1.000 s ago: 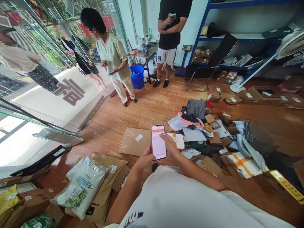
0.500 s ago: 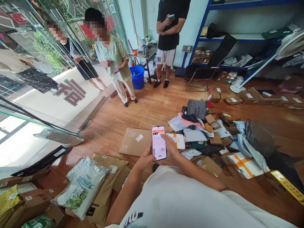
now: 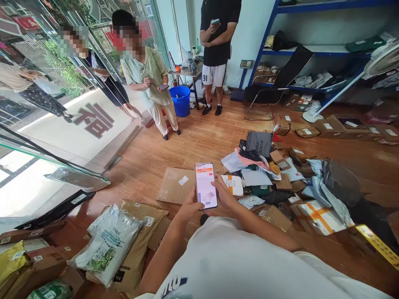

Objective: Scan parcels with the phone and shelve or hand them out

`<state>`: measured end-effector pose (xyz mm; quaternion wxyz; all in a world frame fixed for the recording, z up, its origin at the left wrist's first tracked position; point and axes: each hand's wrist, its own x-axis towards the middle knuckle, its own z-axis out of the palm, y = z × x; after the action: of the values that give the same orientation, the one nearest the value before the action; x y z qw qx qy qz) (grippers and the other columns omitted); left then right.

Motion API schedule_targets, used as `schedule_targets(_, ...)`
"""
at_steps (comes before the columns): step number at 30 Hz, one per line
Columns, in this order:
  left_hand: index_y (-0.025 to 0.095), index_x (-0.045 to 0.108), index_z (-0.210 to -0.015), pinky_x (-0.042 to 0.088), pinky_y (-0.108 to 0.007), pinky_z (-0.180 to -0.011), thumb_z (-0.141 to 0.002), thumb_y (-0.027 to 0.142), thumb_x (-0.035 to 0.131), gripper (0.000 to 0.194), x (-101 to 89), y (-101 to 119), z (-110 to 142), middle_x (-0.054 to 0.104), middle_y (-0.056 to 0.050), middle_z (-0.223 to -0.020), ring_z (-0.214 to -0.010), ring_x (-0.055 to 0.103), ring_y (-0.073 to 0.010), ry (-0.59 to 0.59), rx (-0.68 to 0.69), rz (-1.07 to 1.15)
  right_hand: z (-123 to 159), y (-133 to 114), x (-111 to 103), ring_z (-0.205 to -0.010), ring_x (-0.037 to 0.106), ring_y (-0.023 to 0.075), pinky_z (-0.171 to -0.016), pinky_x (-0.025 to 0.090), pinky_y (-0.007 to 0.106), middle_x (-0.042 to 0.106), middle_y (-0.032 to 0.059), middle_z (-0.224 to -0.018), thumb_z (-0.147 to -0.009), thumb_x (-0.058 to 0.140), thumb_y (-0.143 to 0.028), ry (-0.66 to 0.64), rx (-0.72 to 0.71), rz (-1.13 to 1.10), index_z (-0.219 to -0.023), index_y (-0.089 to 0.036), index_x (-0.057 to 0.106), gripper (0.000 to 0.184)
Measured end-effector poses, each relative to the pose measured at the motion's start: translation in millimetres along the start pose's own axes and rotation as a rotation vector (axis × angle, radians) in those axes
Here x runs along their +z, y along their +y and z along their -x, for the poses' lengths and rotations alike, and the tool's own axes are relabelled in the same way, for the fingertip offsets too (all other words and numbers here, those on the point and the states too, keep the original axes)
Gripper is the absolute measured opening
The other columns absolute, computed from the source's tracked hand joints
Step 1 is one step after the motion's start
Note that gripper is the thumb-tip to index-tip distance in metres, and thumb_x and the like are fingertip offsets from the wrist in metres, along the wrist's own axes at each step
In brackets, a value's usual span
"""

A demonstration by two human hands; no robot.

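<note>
Both my hands hold a smartphone (image 3: 205,187) upright in front of my body, its lit screen facing me. My left hand (image 3: 189,205) is closed round the lower left edge, the thumb by the screen's bottom. On the other side my right hand (image 3: 225,194) grips the right edge, its thumb at the screen's edge. The screen text is too small to read. Below and behind the phone lies a flat cardboard box (image 3: 173,187) with a white label. A white parcel with orange tape (image 3: 232,185) lies just past my right hand.
Mixed parcels (image 3: 257,176) heap on the floor at right; bagged parcels (image 3: 109,245) lie at left. Two people (image 3: 151,79) (image 3: 220,45) stand ahead, near a blue bucket (image 3: 181,101). A chair (image 3: 280,79), shelves (image 3: 305,52) and a fan (image 3: 343,91) stand beyond. Others are beyond the glass.
The phone has tilted and shifted slightly left, and my right thumb has drawn back to the screen's edge. The screen content differs. The person in light green has moved their hands.
</note>
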<state>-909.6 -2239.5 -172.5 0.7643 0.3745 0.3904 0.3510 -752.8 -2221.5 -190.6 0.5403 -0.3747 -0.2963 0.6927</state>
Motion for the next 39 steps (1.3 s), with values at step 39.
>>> schedule_targets(39,0.025,0.037,-0.145,0.055,-0.034,-0.086,-0.055,0.006,0.057,0.095,7.0,14,1,0.064,-0.005,-0.126,-0.116,0.057,-0.0264,0.058,0.007,0.138,5,-13,-7,-0.124,0.049,0.0227,-0.096,0.045,0.037,0.048,0.0039,-0.14,-0.072,0.062,-0.012,-0.308,-0.106,0.203,-0.141,-0.031,0.027,0.08)
